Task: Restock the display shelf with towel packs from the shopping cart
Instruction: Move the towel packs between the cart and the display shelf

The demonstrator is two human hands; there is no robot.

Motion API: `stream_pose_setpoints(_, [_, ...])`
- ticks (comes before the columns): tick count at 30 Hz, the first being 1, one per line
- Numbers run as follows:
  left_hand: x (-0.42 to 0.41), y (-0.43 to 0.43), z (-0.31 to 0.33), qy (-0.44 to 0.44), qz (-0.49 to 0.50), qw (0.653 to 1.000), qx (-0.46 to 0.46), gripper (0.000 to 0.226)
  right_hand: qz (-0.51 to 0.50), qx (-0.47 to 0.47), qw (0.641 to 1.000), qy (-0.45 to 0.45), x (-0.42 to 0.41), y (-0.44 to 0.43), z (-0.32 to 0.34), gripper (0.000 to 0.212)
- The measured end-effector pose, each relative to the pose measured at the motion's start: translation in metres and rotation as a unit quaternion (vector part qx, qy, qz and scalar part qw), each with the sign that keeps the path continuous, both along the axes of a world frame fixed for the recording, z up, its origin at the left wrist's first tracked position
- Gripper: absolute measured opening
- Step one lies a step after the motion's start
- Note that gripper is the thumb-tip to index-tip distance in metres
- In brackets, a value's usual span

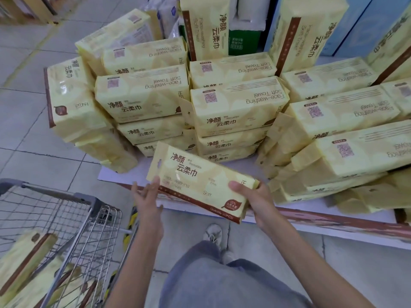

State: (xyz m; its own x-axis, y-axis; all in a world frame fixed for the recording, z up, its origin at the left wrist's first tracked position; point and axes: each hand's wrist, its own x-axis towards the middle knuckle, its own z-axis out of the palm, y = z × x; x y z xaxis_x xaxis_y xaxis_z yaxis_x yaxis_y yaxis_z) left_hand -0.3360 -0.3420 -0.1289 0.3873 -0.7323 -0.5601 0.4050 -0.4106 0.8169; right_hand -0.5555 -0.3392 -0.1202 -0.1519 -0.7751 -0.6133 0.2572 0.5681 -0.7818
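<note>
I hold a pale yellow towel pack (200,183) with brown print flat in front of me, above the front edge of the low display shelf (124,176). My right hand (253,201) grips its right end. My left hand (146,196) touches its left end, fingers spread along the edge. Stacks of the same packs (235,112) fill the shelf behind it. The wire shopping cart (73,221) stands at lower left with more packs (24,261) lying inside.
Upright packs (204,25) lean at the back of the display, with green and blue boxes (243,42) behind. Tiled floor (29,141) spreads to the left. My legs and a shoe (213,234) are below the held pack.
</note>
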Motion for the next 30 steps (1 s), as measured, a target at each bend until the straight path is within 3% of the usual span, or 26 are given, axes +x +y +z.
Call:
stream_pose_setpoints(2, [0.025, -0.016, -0.004, -0.028, -0.080, 0.996, 0.014, 0.046, 0.027, -0.011, 0.999, 0.043, -0.009, -0.009, 0.001, 0.062])
stream_pose_setpoints(6, [0.028, -0.040, -0.010, 0.022, -0.323, 0.942, 0.090, 0.077, 0.079, -0.030, 0.993, 0.079, -0.014, -0.023, -0.004, 0.054])
stream_pose_setpoints(9, [0.015, -0.049, -0.025, 0.011, -0.295, 0.951, 0.092, 0.064, 0.054, -0.044, 0.993, 0.095, -0.016, -0.029, -0.021, 0.049])
stream_pose_setpoints(12, [-0.004, -0.052, -0.040, -0.011, -0.245, 0.968, 0.045, 0.022, 0.044, -0.055, 0.990, 0.119, -0.012, -0.031, -0.042, 0.049])
stream_pose_setpoints(13, [-0.010, -0.053, -0.047, -0.016, -0.233, 0.972, 0.031, 0.021, 0.034, -0.049, 0.991, 0.119, -0.009, -0.033, -0.051, 0.052])
stream_pose_setpoints(17, [-0.030, -0.056, -0.069, -0.061, -0.252, 0.966, 0.001, 0.072, -0.072, 0.022, 0.996, 0.048, -0.006, -0.043, -0.084, 0.054])
stream_pose_setpoints(22, [-0.036, -0.062, -0.092, -0.161, -0.319, 0.934, -0.022, 0.068, -0.166, 0.024, 0.985, 0.046, -0.010, -0.053, -0.103, 0.045])
stream_pose_setpoints(24, [-0.040, -0.063, -0.098, -0.190, -0.333, 0.923, -0.030, 0.064, -0.192, 0.034, 0.979, 0.052, -0.013, -0.058, -0.106, 0.051])
stream_pose_setpoints(30, [-0.059, -0.057, -0.110, -0.202, -0.313, 0.928, -0.030, 0.077, -0.288, 0.037, 0.954, 0.071, -0.008, -0.062, -0.106, 0.042])
